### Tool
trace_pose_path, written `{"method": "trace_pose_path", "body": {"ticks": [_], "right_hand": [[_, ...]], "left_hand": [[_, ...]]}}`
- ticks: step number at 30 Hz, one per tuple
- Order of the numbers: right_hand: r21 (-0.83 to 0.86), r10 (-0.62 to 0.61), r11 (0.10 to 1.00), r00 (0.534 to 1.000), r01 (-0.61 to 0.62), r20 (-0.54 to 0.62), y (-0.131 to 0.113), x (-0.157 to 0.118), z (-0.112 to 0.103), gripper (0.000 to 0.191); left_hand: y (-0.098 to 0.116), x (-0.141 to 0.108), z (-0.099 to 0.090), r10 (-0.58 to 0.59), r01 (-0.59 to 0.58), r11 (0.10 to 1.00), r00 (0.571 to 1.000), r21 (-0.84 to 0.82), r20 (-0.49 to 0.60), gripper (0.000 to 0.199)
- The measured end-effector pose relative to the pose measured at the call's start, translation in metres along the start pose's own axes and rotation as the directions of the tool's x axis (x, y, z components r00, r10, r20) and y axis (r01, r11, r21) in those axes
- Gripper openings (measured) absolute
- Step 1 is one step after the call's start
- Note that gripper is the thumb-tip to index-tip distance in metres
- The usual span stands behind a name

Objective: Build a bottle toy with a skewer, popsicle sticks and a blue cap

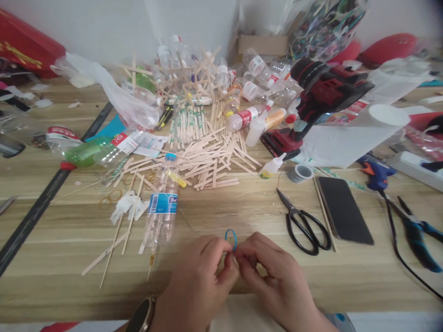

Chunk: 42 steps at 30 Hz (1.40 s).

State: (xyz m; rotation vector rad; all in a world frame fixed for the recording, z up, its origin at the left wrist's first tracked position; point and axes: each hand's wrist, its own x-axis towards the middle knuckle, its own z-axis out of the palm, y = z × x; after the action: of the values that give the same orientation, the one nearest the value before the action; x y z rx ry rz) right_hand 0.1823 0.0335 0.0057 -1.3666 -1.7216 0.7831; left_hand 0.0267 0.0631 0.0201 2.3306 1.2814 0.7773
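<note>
Near the table's front edge, my left hand (204, 269) and my right hand (275, 272) meet with fingertips nearly touching. Both are closed in a pinch on a thin blue plastic ring (236, 239), which sticks up as a loop between them. A fine thread runs from beside the bottle toward my left hand; its end is hidden. Left of my hands, a clear plastic bottle (162, 230) with a blue label and blue cap lies with its cap pointing away. Thin sticks show through or under it. Black-handled scissors (304, 223) lie open to the right of my right hand.
Loose craft sticks (211, 161) spread across the middle, with many bottles behind. At right are a phone (344, 210), a roll of tape (300, 173), a glue bottle (272, 167), a red drill (311, 99), a glue gun (377, 173) and pliers (417, 230).
</note>
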Motion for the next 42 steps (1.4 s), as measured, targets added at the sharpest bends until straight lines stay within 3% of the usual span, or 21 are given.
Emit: {"method": "trace_pose_path", "body": {"ticks": [11, 33, 42], "right_hand": [[-0.044, -0.043, 0.998, 0.999, 0.042, -0.011, -0.003, -0.003, -0.0042, 0.021], [-0.042, 0.012, 0.999, 0.997, -0.009, 0.075, -0.0036, -0.0092, -0.0066, 0.023], [0.01, 0.061, 0.998, 0.995, -0.06, -0.082, -0.0032, -0.0042, 0.0001, 0.02]], "left_hand": [[-0.0006, 0.0002, 0.0006, -0.017, 0.017, 0.999, 1.0, -0.052, 0.014, 0.02], [0.002, -0.0023, 0.0005, -0.071, 0.076, 0.992, 0.996, -0.096, 0.054, 0.019], [-0.0021, -0.0002, -0.0014, -0.104, 0.12, 0.98, 0.989, -0.159, 0.103, 0.017]]}}
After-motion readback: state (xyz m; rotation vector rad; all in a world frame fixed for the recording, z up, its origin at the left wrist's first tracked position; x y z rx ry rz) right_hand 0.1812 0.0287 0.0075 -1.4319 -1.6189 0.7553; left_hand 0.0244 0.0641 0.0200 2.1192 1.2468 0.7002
